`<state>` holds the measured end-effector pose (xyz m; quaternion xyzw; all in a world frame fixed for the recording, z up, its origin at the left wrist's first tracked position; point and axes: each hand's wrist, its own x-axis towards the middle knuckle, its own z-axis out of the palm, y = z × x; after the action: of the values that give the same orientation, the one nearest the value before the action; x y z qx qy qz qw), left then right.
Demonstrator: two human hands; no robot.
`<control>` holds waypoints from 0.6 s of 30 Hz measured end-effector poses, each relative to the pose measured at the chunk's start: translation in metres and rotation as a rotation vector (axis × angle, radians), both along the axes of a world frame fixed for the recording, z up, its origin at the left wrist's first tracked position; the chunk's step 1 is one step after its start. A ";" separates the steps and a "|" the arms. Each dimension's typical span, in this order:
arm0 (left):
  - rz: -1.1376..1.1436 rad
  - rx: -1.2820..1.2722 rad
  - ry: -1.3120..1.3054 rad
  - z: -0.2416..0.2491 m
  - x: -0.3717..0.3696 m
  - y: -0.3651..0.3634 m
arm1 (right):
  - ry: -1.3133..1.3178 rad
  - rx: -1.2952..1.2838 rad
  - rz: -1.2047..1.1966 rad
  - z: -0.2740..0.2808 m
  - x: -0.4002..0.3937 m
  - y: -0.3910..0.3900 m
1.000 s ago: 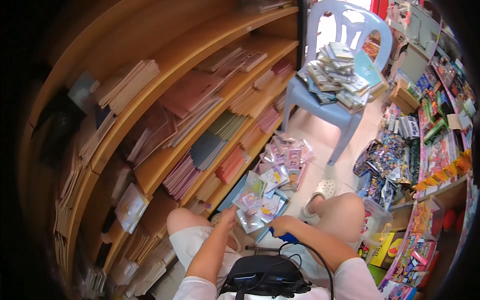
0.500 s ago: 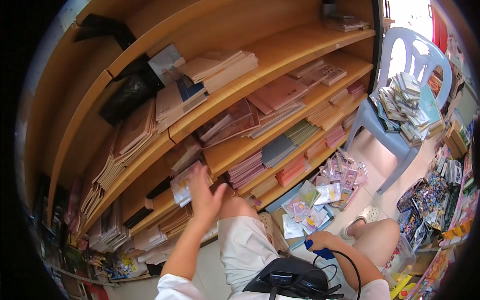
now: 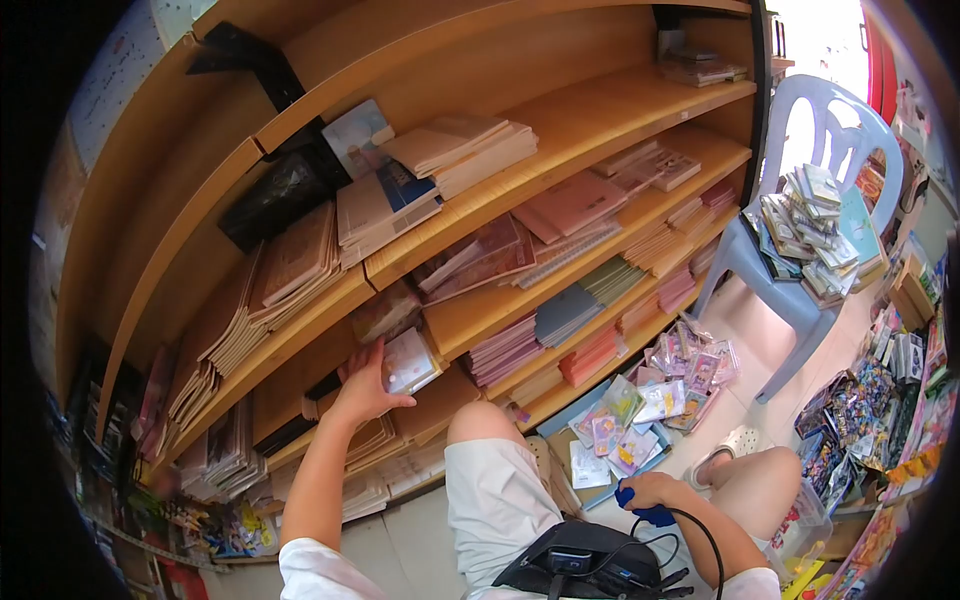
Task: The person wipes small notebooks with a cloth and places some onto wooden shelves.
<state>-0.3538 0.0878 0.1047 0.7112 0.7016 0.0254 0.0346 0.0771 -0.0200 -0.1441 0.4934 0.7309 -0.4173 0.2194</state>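
My left hand (image 3: 366, 388) is at a lower shelf of the wooden bookcase, against the left and lower edges of a small plastic-wrapped notebook (image 3: 410, 362) with a pale cover. Its thumb sticks out below the notebook, and the other fingers are partly hidden at its left side. A blurry wrapped packet (image 3: 385, 312) lies just behind. My right hand (image 3: 650, 491) rests near my right knee, closed around a dark blue thing (image 3: 655, 515) whose kind I cannot make out; a black cable runs beside it. In front of that hand, wrapped notebooks (image 3: 607, 433) fill a light blue box (image 3: 598, 497).
Shelves hold stacks of exercise books (image 3: 480, 150) and pink booklets (image 3: 505, 348). A blue plastic chair (image 3: 770, 290) carries piled small notebooks (image 3: 815, 225). More colourful packets (image 3: 850, 400) lie at the right. A black waist bag (image 3: 565, 560) sits on my lap.
My left hand has moved from in front of the small notebook to its left side. The notebook has shifted up and right on the shelf. The right hand stays put.
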 end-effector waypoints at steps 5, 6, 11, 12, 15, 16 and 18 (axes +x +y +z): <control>0.062 0.057 -0.021 0.009 0.009 -0.008 | 0.014 0.026 -0.010 0.000 0.000 0.002; 0.074 0.095 0.000 0.010 0.011 -0.010 | 0.018 0.035 -0.026 0.003 0.000 0.002; -0.039 0.292 -0.637 0.001 0.020 -0.020 | 0.229 0.273 -0.227 0.020 0.003 0.011; -0.047 0.152 -1.034 -0.003 0.033 -0.024 | 0.328 0.313 -0.333 0.026 0.004 0.013; -0.110 -0.381 -1.840 -0.026 0.088 -0.038 | 0.851 0.581 -0.524 0.039 -0.001 0.027; -0.076 -0.498 -1.946 -0.043 0.106 -0.041 | 0.952 0.600 -0.573 0.049 -0.001 0.029; -0.049 -0.652 -2.129 -0.077 0.151 -0.042 | 1.121 0.653 -0.651 0.081 -0.002 0.028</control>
<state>-0.2028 0.0459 0.0272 0.2971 0.2727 0.4363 0.8044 0.0750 0.0076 -0.0629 0.4382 0.6368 -0.4123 -0.4823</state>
